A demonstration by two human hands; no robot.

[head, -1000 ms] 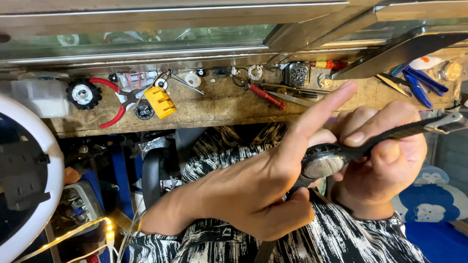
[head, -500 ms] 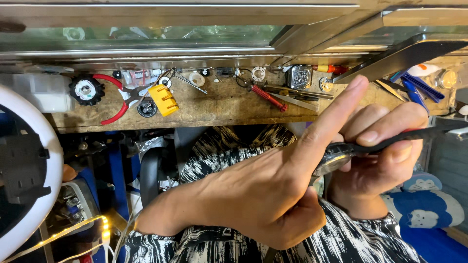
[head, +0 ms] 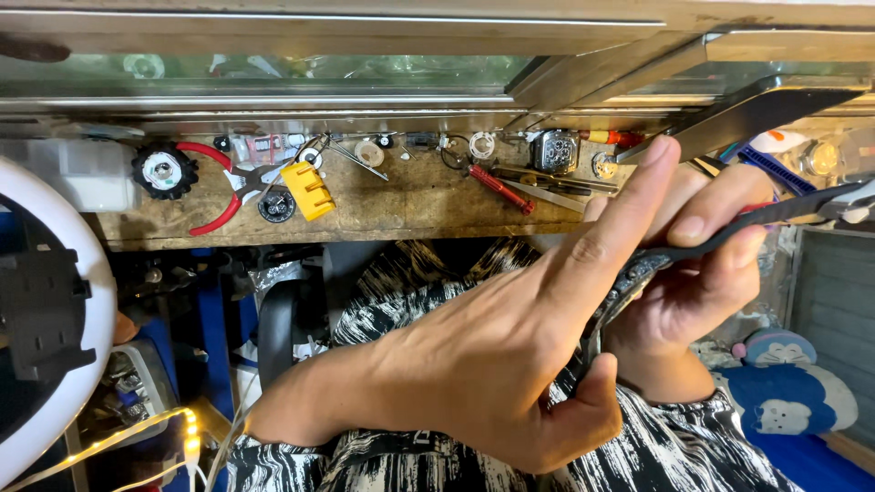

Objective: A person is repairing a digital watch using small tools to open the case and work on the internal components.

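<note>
**Wristwatch pinched between both hands**

Wristwatch point(head: 629, 278) sits right of centre, near the body, mostly hidden behind the left hand point(head: 510, 355), whose fingers wrap its case with the forefinger outstretched. The right hand point(head: 702, 264) grips its dark strap point(head: 729, 232), which trails rightward.

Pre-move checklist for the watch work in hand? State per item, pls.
1. Watch held: ok, it sits between the left hand and the right hand.
2. Left hand grip: ok, thumb pressed under the watch case, index finger stretched out past it.
3. Right hand grip on the strap: ok, fingers wrapped over the dark strap.
4. Watch face or back visible: cannot tell, the left hand covers most of the case.
5. Tools in reach: ok, red-handled pliers and a red screwdriver lie on the wooden bench.
6. Hands free for a tool: not ok, both are on the watch.
</note>
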